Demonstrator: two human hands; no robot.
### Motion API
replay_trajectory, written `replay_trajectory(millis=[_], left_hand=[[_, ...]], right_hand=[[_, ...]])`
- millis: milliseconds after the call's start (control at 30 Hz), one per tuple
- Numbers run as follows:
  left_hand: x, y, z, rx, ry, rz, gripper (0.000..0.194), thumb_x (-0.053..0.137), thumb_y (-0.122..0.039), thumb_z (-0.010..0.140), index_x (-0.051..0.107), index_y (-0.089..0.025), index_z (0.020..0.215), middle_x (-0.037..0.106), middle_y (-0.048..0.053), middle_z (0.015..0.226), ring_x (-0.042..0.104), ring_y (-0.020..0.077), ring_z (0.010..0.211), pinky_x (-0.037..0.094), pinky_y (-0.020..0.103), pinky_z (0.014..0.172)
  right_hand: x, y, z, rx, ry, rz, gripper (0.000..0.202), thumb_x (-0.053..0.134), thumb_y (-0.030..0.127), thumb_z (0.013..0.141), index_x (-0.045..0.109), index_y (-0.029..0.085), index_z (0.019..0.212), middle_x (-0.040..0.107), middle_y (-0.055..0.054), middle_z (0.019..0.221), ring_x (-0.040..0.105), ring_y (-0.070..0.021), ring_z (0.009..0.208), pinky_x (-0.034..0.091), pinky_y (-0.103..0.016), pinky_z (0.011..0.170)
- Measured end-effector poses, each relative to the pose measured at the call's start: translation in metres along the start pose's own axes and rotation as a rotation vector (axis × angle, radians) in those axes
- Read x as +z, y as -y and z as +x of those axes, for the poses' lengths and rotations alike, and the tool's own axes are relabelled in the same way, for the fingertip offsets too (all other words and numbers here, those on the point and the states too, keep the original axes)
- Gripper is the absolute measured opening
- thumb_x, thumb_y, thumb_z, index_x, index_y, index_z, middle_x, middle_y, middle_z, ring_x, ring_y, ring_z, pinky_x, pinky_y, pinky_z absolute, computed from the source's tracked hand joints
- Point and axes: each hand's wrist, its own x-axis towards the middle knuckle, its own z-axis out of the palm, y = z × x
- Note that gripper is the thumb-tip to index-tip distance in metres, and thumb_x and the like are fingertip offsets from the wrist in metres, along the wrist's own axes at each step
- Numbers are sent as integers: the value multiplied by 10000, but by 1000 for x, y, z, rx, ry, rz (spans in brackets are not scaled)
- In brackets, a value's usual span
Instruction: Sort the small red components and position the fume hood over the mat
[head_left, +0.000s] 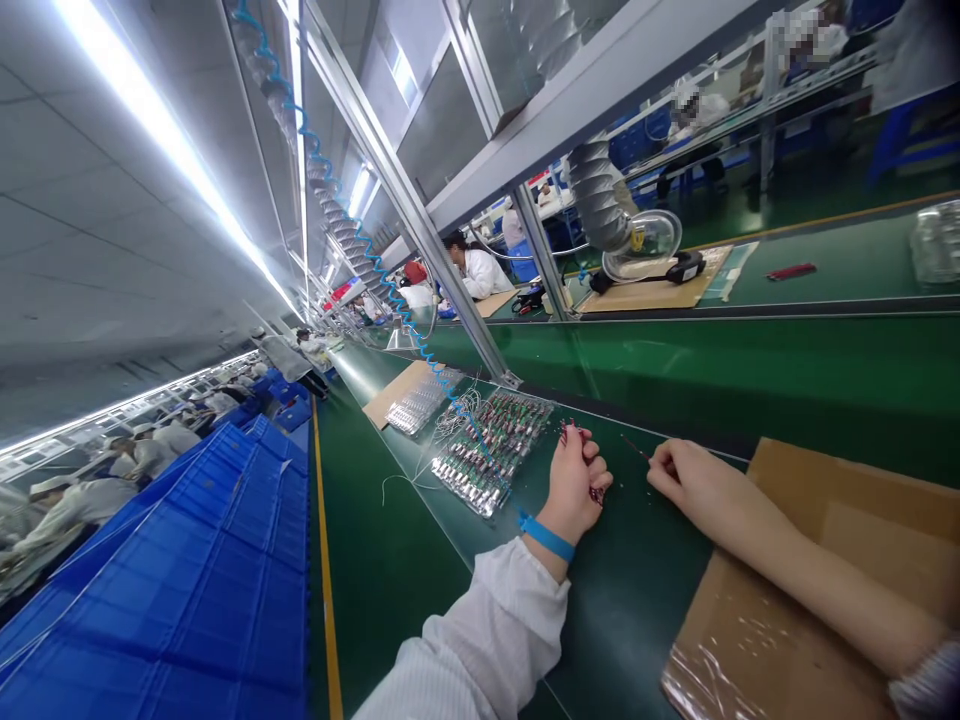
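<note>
My left hand [574, 480], with a blue wrist strap [547, 538], is closed round a bunch of short dark red and black wires [596, 495] whose ends poke out above and below the fist. To its right, my right hand [686, 475] pinches one thin dark wire [634, 447] between thumb and fingertips. Left of my left hand lies a tray of small circuit boards [499, 440] with silvery parts in rows. White wires [459, 415] lie loosely coiled over the tray's left side. Small white bits are scattered on the green tabletop [622, 570] between my hands.
A cardboard sheet [712, 640] with clear plastic on it lies under my right forearm. Beyond the tray is another clear tray [420, 400] on cardboard. A coiled blue air hose [390, 290] hangs over the bench. A metal post [450, 270] stands behind. Co-workers sit farther off.
</note>
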Motion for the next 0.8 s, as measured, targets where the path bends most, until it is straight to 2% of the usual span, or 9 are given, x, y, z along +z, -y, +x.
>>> replay_trajectory(millis=[67,133,300,500,633,700,800], left_hand=[[4,5,-4,-22,45,29,504,754,-592,834,512,-170,967,366,-65,710,211,21,456,165,147,393],[8,9,-8,-43,86,56,514,754,-606,827,520,-171,969,372,-63,707,218,22,455,168,147,391],[12,16,-11,-49,138,97,535,737,-639,822,533,-167,971,378,-63,710,216,18,445,173,149,384],[12,16,-11,-7,129,127,548,728,-656,819,509,-172,952,394,-60,739,231,9,455,192,141,398],[15,18,-13,6,110,155,575,705,-702,808,489,-187,945,397,-64,732,239,13,459,192,141,402],[17,20,-14,2,97,182,593,680,-733,806,500,-187,949,394,-69,706,228,14,447,177,147,393],[19,23,-15,-1,77,227,594,739,-708,768,507,-187,934,410,-71,670,279,21,436,167,151,383]], right_hand=[[-2,4,2,109,17,190,216,478,412,914,568,217,890,711,-48,831,684,-226,750,465,-345,668],[-2,9,4,148,27,260,237,471,430,906,573,220,946,718,-35,787,698,-220,718,486,-341,667],[3,17,3,159,1,383,264,503,456,878,585,217,953,737,-53,835,711,-225,726,511,-346,661],[4,17,0,144,9,618,305,544,503,909,592,216,1001,750,-72,919,742,-236,858,569,-369,794],[5,20,-1,160,-54,691,317,573,505,891,606,215,1016,753,-90,945,742,-256,905,582,-386,817],[4,23,-2,167,-45,677,322,579,512,886,620,219,1015,757,-85,950,741,-254,891,583,-382,806],[1,29,-6,171,-19,602,335,573,530,897,654,232,1027,768,-72,962,742,-250,851,577,-369,758]])
